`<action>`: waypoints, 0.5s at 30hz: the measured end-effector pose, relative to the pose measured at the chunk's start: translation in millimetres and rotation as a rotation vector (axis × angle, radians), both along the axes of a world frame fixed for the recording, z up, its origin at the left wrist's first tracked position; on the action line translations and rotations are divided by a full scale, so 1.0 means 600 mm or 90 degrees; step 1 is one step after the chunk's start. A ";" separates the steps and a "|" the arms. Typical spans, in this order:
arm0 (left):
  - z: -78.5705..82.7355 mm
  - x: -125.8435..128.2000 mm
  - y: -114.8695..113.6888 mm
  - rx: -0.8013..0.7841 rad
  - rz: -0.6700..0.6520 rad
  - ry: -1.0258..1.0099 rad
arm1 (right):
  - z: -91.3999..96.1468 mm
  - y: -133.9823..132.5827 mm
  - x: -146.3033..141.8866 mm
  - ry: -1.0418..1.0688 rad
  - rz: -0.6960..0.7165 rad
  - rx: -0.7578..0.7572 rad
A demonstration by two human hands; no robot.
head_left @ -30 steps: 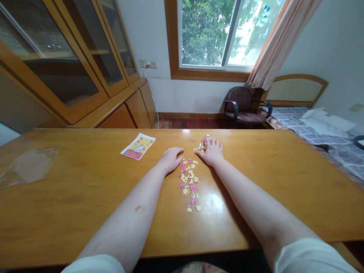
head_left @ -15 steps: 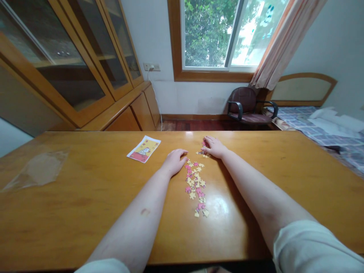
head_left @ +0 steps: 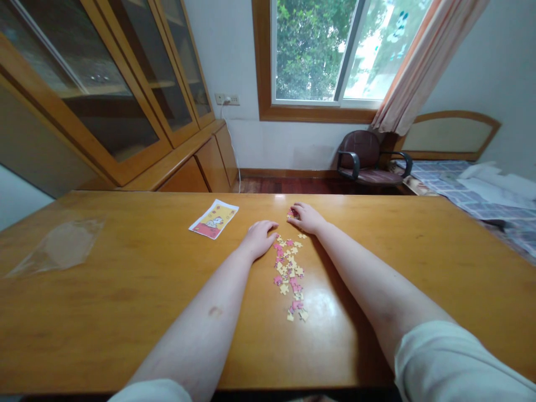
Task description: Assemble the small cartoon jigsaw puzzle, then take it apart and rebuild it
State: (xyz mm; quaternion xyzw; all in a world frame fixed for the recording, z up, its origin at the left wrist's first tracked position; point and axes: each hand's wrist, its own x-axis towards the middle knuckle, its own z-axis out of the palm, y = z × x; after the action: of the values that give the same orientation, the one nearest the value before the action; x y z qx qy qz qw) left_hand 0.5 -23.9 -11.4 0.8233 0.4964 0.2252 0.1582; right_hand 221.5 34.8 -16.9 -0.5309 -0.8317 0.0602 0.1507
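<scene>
Right hand (head_left: 307,219) shifted left across the surface (head_left: 125,312), fingers (head_left: 300,206) no longer splayed but curled and turned inward. Far patch of jigsaw pieces (head_left: 292,213) now shrunk to a tight little cluster at the fingertips, partly covered. A few stray pieces (head_left: 302,236) newly apart, just below the hand. Whole view swung slightly, window (head_left: 314,56) and chair (head_left: 368,162) sitting further right.

Much room on the tabletop (head_left: 452,251) past the right arm (head_left: 368,285), puzzle pieces (head_left: 287,268) lying in the way by the left arm (head_left: 196,329).
</scene>
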 end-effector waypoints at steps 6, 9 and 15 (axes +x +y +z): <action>-0.003 -0.001 0.001 -0.004 -0.003 0.003 | 0.001 0.018 -0.017 0.046 0.048 -0.009; -0.003 -0.001 0.001 -0.002 -0.004 0.000 | 0.004 0.014 -0.011 0.068 0.029 -0.024; -0.002 -0.001 0.000 -0.003 -0.004 -0.002 | 0.016 -0.019 0.035 0.063 0.010 -0.039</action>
State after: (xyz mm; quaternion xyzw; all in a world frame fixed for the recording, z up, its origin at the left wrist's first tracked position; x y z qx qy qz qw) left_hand 0.0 -23.8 -12.3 0.8242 0.4939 0.2248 0.1618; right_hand 242.3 23.2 -7.6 -0.5249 -0.8253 0.1132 0.1748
